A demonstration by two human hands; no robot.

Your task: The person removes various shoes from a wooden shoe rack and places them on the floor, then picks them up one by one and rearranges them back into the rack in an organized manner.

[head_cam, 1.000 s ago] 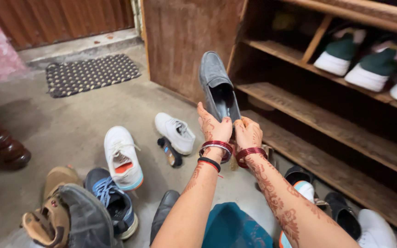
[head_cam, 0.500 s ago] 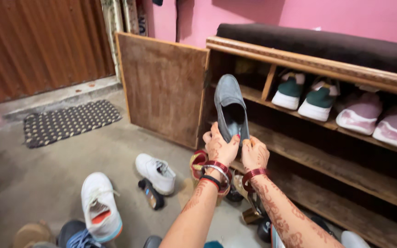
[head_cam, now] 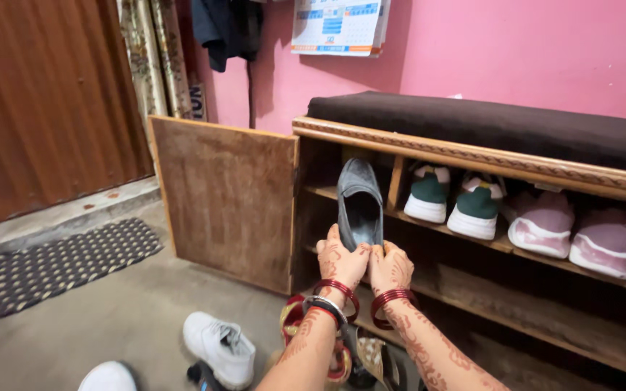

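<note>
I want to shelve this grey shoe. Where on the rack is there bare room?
The top shelf is bare left of the green-and-white sneakers, behind the grey shoe held by both hands. The middle shelf looks bare. Rightward, pink sneakers crowd it.

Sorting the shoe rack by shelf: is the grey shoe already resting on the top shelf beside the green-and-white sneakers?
No, both hands, left and right, hold the grey shoe upright in front of the rack, left of the green-and-white sneakers.

Matt grey cloth slip-on shoe [head_cam: 360, 206]; rough, worn wooden shoe rack [head_cam: 472, 156]; dark velvety cushion [head_cam: 487, 127] at twelve o'clock.
</note>
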